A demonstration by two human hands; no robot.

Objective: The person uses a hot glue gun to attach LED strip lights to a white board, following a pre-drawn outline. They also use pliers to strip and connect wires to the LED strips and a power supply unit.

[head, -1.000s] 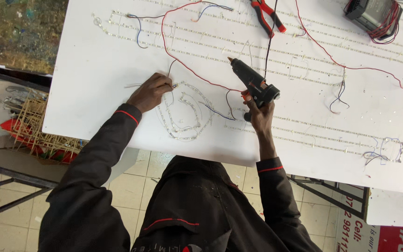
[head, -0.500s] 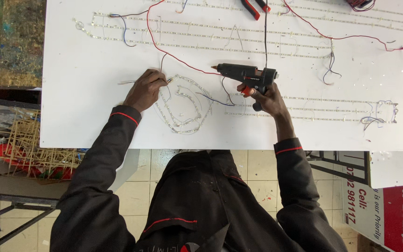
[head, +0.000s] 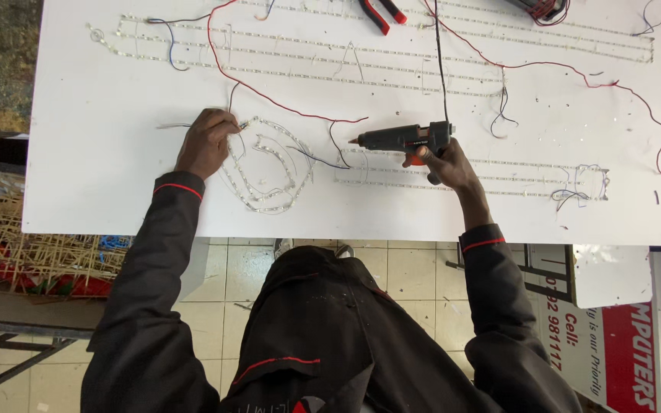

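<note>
Item: hot-glue gun (head: pixel 405 138), dark body with a short orange trigger part, held in the right hand (head: pixel 444 160). Change since the picture a second back: the gun, then tilted with its nozzle up and away, now lies level, the nozzle pointing toward the left hand (head: pixel 206 142) and stopped well short of it; half a second back it was already near level, so the swing is done and the nozzle is lined up with the strip work, which reads as glue about to be laid rather than laid. Right fingers closed round the grip; whether the trigger is pressed cannot be told. A black cord (head: pixel 439 61) runs from the gun's rear away from the fingers, up the board. Left hand: fingertips pinched together on the end of a coiled light strip (head: pixel 265 172), where a thin wire leaves to the outer side of the knuckles; this hand has stayed put across the three pictures. Strip: pale, clear, studded with small dots, looped in an irregular ring just inward of the left fingers, flat on the white board (head: pixel 101 176). Also present: a red wire (head: pixel 269 95) crossing beyond the left fingertips; red-handled pliers (head: pixel 380 14) at the far edge.
</note>
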